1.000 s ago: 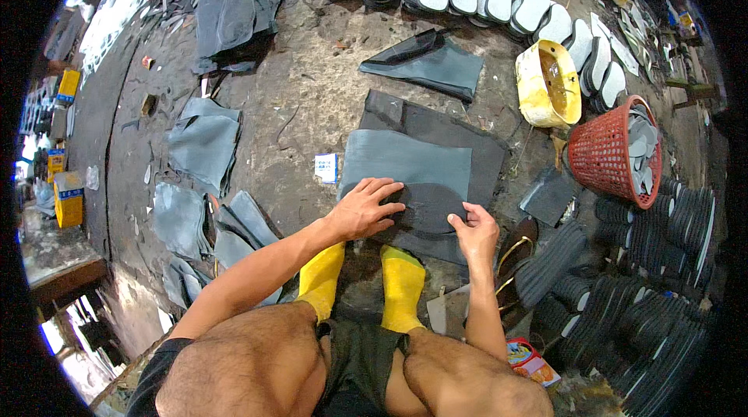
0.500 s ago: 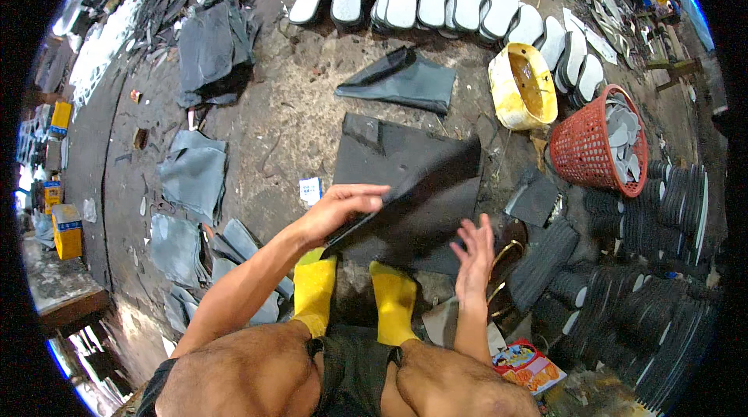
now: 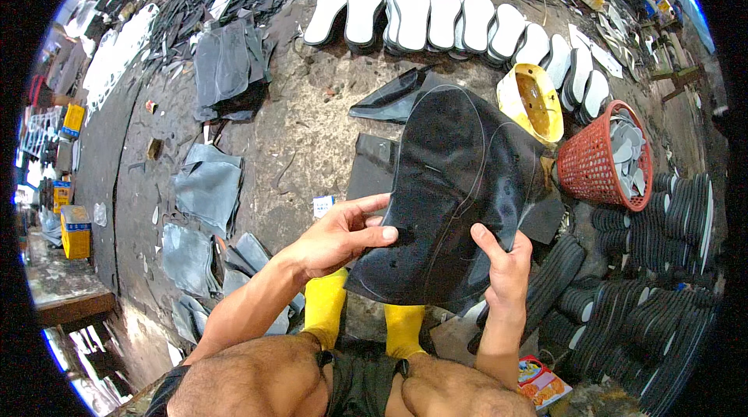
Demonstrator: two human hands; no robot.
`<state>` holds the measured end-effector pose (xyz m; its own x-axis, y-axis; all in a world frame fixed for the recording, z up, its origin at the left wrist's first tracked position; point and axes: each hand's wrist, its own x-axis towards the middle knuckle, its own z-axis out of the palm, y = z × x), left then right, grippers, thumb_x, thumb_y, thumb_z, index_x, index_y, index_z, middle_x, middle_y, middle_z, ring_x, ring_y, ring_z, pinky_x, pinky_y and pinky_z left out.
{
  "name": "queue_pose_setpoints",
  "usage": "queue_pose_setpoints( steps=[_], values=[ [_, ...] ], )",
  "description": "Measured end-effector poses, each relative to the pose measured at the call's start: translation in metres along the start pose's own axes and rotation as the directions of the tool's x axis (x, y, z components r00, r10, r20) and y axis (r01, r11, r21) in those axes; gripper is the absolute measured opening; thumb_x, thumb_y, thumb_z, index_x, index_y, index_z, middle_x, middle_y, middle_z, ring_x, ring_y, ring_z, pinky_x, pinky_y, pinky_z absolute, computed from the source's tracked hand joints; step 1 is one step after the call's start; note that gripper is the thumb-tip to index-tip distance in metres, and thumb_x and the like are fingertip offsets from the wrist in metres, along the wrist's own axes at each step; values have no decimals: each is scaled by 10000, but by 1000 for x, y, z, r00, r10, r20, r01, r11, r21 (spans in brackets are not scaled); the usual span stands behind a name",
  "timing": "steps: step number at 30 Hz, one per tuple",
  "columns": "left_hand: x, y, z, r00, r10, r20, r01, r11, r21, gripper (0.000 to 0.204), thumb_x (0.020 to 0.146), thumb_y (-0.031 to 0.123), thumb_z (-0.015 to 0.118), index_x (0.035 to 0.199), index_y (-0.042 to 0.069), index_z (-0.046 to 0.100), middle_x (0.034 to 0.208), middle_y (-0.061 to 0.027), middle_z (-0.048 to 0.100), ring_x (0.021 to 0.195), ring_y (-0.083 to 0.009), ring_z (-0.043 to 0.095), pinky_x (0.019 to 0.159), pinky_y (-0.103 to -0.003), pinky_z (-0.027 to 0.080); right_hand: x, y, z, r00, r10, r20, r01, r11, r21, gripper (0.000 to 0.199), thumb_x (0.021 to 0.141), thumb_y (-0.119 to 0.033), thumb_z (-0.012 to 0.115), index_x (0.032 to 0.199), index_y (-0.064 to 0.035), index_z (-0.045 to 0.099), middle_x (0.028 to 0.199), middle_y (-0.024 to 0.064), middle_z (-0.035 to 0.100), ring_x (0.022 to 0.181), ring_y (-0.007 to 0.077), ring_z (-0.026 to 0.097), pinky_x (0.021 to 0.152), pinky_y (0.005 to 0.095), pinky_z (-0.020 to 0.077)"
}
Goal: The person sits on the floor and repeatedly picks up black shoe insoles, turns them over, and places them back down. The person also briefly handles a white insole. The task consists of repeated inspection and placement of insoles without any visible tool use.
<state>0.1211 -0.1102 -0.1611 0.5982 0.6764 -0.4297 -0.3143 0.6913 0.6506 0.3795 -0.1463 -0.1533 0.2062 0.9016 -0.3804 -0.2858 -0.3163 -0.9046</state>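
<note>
A floppy black rubber sheet (image 3: 436, 206) is held up in front of my knees, with thin pale sole outlines traced on its glossy face. At its left edge my left hand (image 3: 343, 234) pinches it, thumb on top and fingers partly behind. My right hand (image 3: 505, 261) grips the lower right part, the thumb laid over the front. Beneath it on the floor, mostly covered, lies another dark sheet (image 3: 372, 175). Just beyond is a folded dark piece (image 3: 386, 99), partly hidden by the raised sheet.
White-topped soles (image 3: 411, 15) form a curved row at the back. To the right stand a yellow tub (image 3: 553, 125), a red basket (image 3: 580, 164) of grey scraps and stacks of dark soles (image 3: 647, 230). Grey-blue sheets (image 3: 206, 187) lie at left. Below are my yellow socks (image 3: 325, 304).
The black rubber sheet has been lifted and opened out toward me, showing its traced face. My right hand, empty and spread before, now grips it. The view has shifted slightly.
</note>
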Motion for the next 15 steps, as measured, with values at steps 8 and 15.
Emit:
queue_pose_setpoints(
  steps=[8, 15],
  values=[
    [-4, 0, 0, 995, -44, 95, 75, 931, -358, 569, 995, 102, 621, 1521, 15, 422, 1375, -90, 635, 1218, -180, 637, 1056, -336, 510, -12, -2, 8, 973, 145, 181, -189, 950, 250, 386, 812, -24, 818, 1168, -22, 668, 1047, 49, 729, 881, 182, 699, 854, 322, 551],
    [-13, 0, 5, 993, -2, -116, -19, 984, -175, 711, 894, -4, 714, 1525, 23, 388, 1247, -83, 694, 1076, -170, 693, 941, -312, 570, -23, -8, 26, 999, 7, 50, -9, 999, 50, 552, 713, 85, 845, 1214, -7, 636, 1105, 80, 716, 1006, 201, 689, 959, 361, 535]
  ],
)
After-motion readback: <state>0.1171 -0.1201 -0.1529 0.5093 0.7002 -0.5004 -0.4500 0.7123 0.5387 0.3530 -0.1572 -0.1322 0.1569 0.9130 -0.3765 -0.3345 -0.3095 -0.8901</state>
